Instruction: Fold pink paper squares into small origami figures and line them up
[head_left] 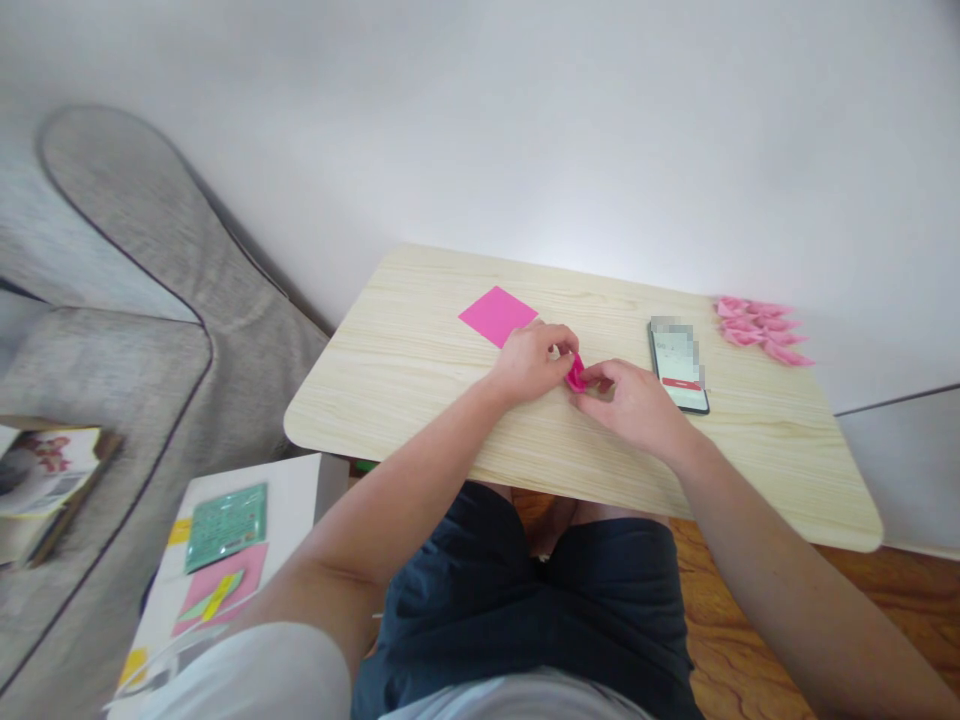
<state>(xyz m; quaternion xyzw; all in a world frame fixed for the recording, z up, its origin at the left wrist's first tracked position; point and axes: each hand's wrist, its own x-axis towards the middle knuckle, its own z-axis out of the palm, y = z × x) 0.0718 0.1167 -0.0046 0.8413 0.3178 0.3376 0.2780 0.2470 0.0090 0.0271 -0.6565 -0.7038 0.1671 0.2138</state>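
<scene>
My left hand (534,360) and my right hand (634,405) meet over the middle of the light wooden table (420,400). Both pinch a small folded piece of pink paper (575,375) between their fingertips. A flat pink paper square (498,315) lies just beyond my left hand. A phone (678,365) with its screen lit lies face up right of my right hand. Several folded pink paper pieces (761,328) are piled at the table's far right edge.
A grey sofa (135,320) stands to the left. Beside my left knee a low white surface (300,490) holds a green sheet (226,524), pink paper (225,590) and yellow notes. A white wall rises behind the table; wooden floor shows at the lower right.
</scene>
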